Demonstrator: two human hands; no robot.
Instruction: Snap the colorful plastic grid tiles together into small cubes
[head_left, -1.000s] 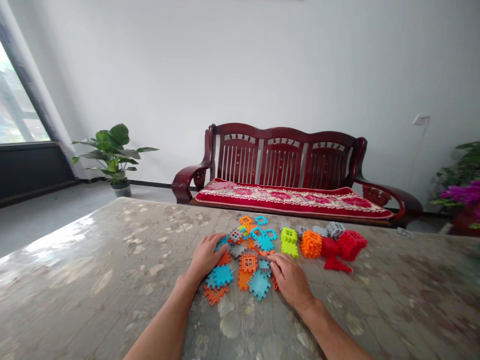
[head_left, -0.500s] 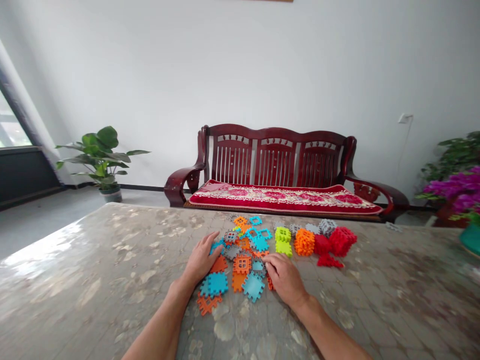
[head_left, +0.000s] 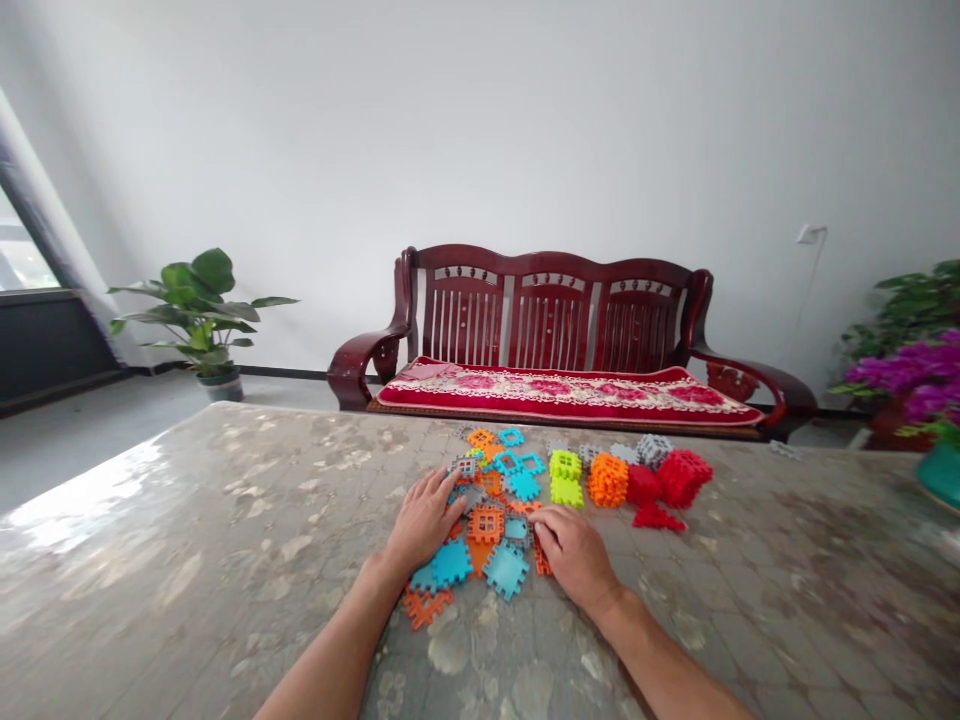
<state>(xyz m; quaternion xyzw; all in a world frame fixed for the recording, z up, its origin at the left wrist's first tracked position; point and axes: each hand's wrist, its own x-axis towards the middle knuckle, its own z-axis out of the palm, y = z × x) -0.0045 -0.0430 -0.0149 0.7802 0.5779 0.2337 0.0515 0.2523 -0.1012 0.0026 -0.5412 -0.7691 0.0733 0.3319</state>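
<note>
My left hand (head_left: 426, 516) lies with its fingers stretched out along the left side of a loose pile of interlocking plastic tiles, touching them. Under its heel and thumb is a blue tile (head_left: 452, 563), with an orange window tile (head_left: 426, 606) nearer to me. My right hand (head_left: 576, 552) rests at the pile's right edge, fingers curled beside a grey frame tile (head_left: 516, 531); whether they grip anything is hidden. Between the hands lie an orange window tile (head_left: 486, 524) and a light blue tile (head_left: 506, 571). Farther back are blue frame tiles (head_left: 531, 463).
Right of the pile stand lime green tiles (head_left: 566, 492), an orange stack (head_left: 608, 480), red tiles (head_left: 684, 481) and grey tiles (head_left: 654, 451). Everything rests on a patterned table cover (head_left: 225, 560). Behind stands a wooden bench (head_left: 551, 310); purple flowers (head_left: 915, 375) are at the right.
My left hand has slid to the right, pushing the left-hand tiles, including the blue and orange ones, inward. My right hand has barely moved.
</note>
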